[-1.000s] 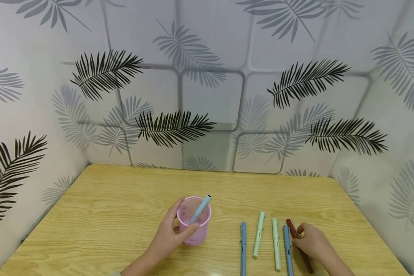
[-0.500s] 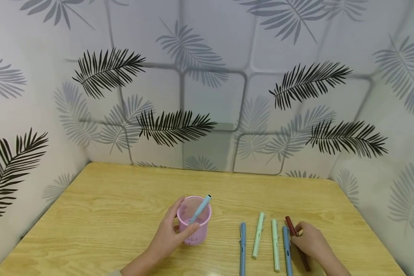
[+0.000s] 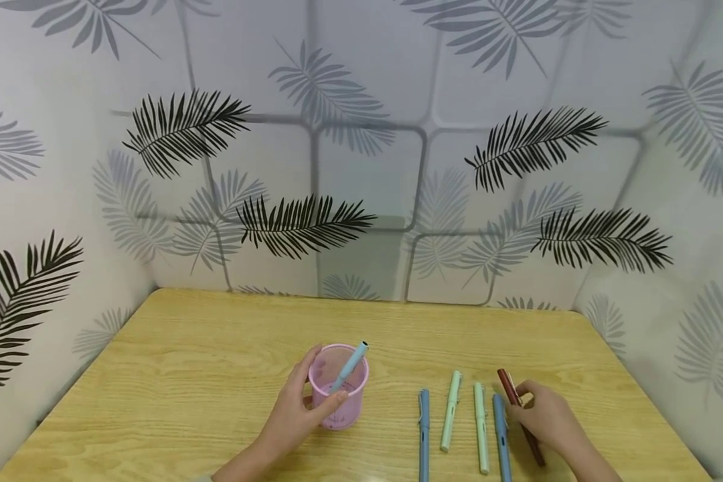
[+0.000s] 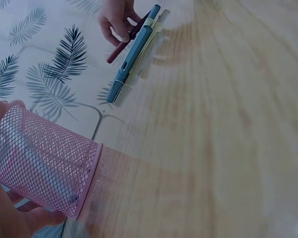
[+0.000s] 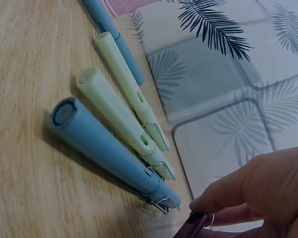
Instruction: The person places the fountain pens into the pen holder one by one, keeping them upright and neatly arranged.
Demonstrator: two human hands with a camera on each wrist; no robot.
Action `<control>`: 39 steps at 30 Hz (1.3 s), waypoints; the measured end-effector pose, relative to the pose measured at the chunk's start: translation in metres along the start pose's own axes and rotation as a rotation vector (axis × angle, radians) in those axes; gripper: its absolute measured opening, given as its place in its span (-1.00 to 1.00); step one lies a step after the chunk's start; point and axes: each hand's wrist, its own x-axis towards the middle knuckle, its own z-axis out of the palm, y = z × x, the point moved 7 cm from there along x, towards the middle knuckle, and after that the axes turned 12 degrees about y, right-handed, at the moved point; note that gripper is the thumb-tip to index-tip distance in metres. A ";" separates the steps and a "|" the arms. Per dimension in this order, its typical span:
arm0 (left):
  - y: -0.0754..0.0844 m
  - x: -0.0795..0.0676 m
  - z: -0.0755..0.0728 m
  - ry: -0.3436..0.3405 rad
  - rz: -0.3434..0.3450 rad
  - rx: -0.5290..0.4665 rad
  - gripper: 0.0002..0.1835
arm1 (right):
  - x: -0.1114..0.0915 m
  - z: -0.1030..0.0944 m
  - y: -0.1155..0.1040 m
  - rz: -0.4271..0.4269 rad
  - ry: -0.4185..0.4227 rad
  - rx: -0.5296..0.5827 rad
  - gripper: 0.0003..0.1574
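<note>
A pink mesh pen cup (image 3: pixel 345 416) stands on the table, and my left hand (image 3: pixel 289 412) grips it around the side. Inside the cup a light blue pen (image 3: pixel 351 367) leans, its top above the rim. To the right, my right hand (image 3: pixel 551 415) pinches a dark red pen (image 3: pixel 533 445) between thumb and fingers. In the right wrist view only one end of that dark red pen (image 5: pixel 191 227) shows. Just left of it lie a blue pen (image 3: pixel 501 435), a pale green pen (image 3: pixel 480 428), another pale green pen (image 3: pixel 450 412) and a second blue pen (image 3: pixel 424 432).
The wooden table (image 3: pixel 175 375) reaches back to a wall (image 3: pixel 361 167) covered in leaf-patterned paper. Side walls stand close on the left and right. The row of pens lies between the cup and my right hand.
My right hand has taken the dark red pen in a pinch and shifted it slightly away from me. My left hand and the cup have stayed in place.
</note>
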 end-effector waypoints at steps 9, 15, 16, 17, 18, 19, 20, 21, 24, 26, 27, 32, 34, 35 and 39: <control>-0.002 0.001 -0.001 0.014 -0.004 0.011 -0.15 | 0.002 -0.004 -0.009 0.005 0.004 0.023 -0.57; 0.001 0.002 -0.001 0.018 0.011 0.007 -0.15 | 0.000 -0.010 -0.020 -0.053 0.065 0.058 -0.60; 0.001 0.002 -0.001 0.018 0.016 0.007 -0.15 | -0.001 -0.011 -0.022 -0.057 0.073 0.069 -0.60; 0.002 0.002 -0.001 0.019 0.019 0.008 -0.15 | -0.001 -0.012 -0.023 -0.059 0.080 0.079 -0.60; 0.002 0.003 -0.001 0.017 0.021 0.006 -0.15 | -0.002 -0.013 -0.025 -0.062 0.087 0.086 -0.59; 0.002 0.003 -0.001 0.015 0.020 0.004 -0.15 | -0.002 -0.014 -0.026 -0.063 0.093 0.095 -0.60; 0.003 0.003 -0.002 0.014 0.020 0.002 -0.15 | -0.003 -0.014 -0.028 -0.066 0.103 0.102 -0.60; 0.003 0.003 -0.002 0.013 0.020 0.001 -0.16 | -0.003 -0.015 -0.030 -0.073 0.113 0.109 -0.59; 0.002 0.002 -0.002 0.009 0.012 0.001 -0.16 | -0.005 -0.017 -0.034 -0.075 0.139 0.126 -0.59; 0.002 0.002 -0.001 0.008 0.008 0.004 -0.16 | -0.006 -0.018 -0.037 -0.070 0.148 0.142 -0.59; 0.002 0.001 -0.001 0.007 0.007 0.005 -0.16 | -0.007 -0.018 -0.038 -0.065 0.149 0.154 -0.58; -0.003 0.002 0.001 -0.003 0.008 0.004 -0.16 | -0.009 -0.020 -0.046 -0.054 0.180 0.210 -0.58; -0.013 0.004 0.002 -0.002 0.016 0.001 -0.15 | -0.010 -0.021 -0.050 -0.062 0.201 0.216 -0.59; -0.018 0.005 0.002 0.000 0.022 0.000 -0.15 | -0.010 -0.022 -0.053 -0.065 0.210 0.221 -0.59; -0.027 0.006 0.003 0.001 0.030 0.021 -0.14 | -0.011 -0.024 -0.061 -0.092 0.247 0.241 -0.62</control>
